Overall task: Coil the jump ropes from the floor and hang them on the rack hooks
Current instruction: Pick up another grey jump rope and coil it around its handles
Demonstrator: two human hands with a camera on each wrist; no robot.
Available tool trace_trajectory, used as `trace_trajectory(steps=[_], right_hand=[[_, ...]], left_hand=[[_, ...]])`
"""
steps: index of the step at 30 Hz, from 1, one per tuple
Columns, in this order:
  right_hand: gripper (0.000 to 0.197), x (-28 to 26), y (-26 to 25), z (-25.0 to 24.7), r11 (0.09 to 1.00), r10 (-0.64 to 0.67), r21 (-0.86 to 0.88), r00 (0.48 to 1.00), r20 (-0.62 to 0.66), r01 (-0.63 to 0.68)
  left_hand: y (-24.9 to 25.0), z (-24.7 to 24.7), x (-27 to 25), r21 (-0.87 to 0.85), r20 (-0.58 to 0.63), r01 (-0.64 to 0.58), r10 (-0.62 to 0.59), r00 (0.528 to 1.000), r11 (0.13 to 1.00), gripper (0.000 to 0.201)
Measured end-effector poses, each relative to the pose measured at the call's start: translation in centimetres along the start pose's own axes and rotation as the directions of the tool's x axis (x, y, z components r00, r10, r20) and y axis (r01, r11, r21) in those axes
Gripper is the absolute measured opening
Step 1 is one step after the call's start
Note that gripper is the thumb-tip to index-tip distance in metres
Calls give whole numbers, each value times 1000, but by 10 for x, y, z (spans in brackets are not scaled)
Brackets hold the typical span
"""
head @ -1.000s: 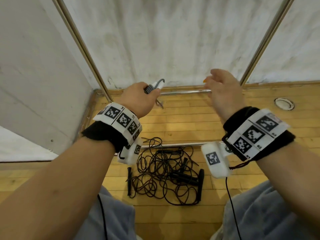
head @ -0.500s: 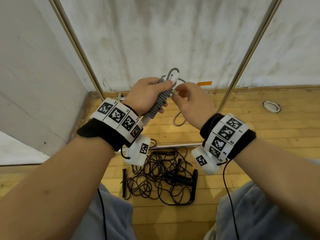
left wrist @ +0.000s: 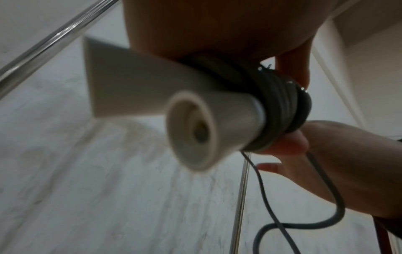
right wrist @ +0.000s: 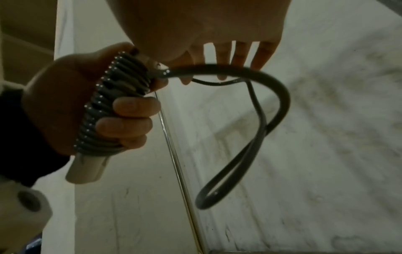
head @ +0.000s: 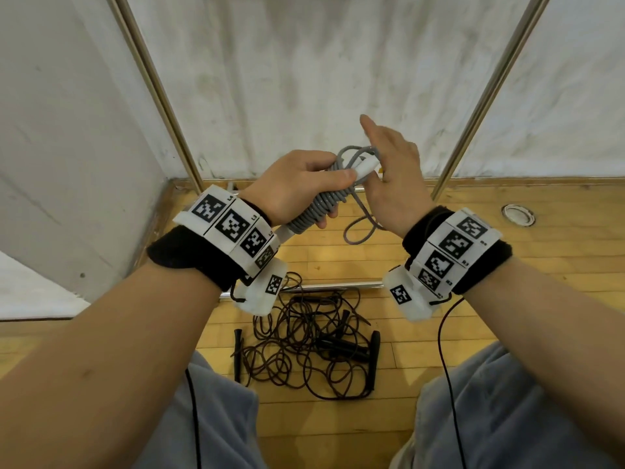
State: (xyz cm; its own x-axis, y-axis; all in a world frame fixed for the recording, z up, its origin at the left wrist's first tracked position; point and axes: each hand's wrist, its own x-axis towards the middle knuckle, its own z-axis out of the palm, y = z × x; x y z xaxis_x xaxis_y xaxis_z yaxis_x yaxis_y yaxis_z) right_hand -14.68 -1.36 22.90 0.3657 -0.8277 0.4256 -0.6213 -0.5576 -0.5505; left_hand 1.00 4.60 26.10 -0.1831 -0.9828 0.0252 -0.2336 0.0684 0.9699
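L hand (head: 297, 184) clamps wound grey rope (head: 314, 211) | R hand (head: 392, 177) just let go, fingers apart | 1 loop left, then hang

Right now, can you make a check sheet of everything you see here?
Surface: wooden floor.
Job's things: grey rope wound round white handles, a loop hanging loose; black ropes tangled on the floor.
Clutter: round floor fitting.
Grippers: left hand grips the grey rope; right hand open, fingers straight beside it.
Cables: thin black wire from the right wrist camera.
Surroundings: white wall, metal poles.
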Motion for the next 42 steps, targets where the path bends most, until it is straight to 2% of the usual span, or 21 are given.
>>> trace_trajectory(steps=[2,4,6,8,10,12,14,15,19,21,23,25,26,28,30,33,36,38,42], right_hand=[[41,1,0,0,997,-35,71,999,26,33],[22,0,-3,1,983,16,178,994,108,-35],[18,-1,-4,2,971,88,203,980,181,-125],[23,-2,-3,2,946,124,267,964,233,-186],[24,-4,-7,3,860,149,427,939,310,-278],[25,-5,-12,5,724,183,575,910,373,-382],[27,-7,-14,8,642,236,632,896,376,-434],[28,-8,-15,10,661,256,619,903,345,-424],[25,-11,-12,11,910,227,318,962,154,-265],[26,-10,-9,12,911,230,316,963,141,-264],[26,-10,-12,12,788,267,506,935,232,-350],[24,-11,-17,12,576,269,694,902,337,-431],[23,-11,-19,12,503,269,734,890,368,-456],[20,-11,-20,12,470,271,742,879,393,-477],[20,-10,-19,11,490,279,721,871,403,-491],[24,-9,-18,11,599,317,629,868,382,-496],[26,-9,-15,13,860,225,388,928,296,-332],[26,-11,-14,17,967,120,180,946,301,-180],[32,-13,-8,21,998,61,7,935,350,-68]], left_hand=[[-1,-1,0,17,14,-2,2,1000,1000,17],[-2,-2,2,39,0,-10,10,1000,999,16],[-5,-5,5,76,-55,-24,28,998,997,17],[-8,-7,9,111,-143,-26,42,989,994,17],[-11,-6,14,152,-212,-29,61,975,988,20],[-11,-4,18,201,-251,-35,86,964,979,24],[-11,-2,21,233,-271,-41,106,957,972,24],[-11,-1,23,235,-273,-43,108,956,971,24],[-12,3,26,131,-244,-35,66,968,991,22],[-13,4,26,53,-236,-34,46,971,998,24],[-13,5,27,-21,-231,-42,36,972,999,26],[-13,4,27,-60,-229,-44,29,973,997,26],[-12,3,28,-58,-229,-41,27,973,997,25],[-11,2,28,-17,-224,-36,31,974,999,24],[-10,1,26,37,-220,-22,29,975,999,22],[-10,0,24,131,-240,-5,37,970,991,20],[-13,-2,22,281,-254,8,67,965,960,24],[-19,-5,22,429,-250,24,93,964,903,27],[-38,-13,23,673,-243,78,120,963,735,30]])
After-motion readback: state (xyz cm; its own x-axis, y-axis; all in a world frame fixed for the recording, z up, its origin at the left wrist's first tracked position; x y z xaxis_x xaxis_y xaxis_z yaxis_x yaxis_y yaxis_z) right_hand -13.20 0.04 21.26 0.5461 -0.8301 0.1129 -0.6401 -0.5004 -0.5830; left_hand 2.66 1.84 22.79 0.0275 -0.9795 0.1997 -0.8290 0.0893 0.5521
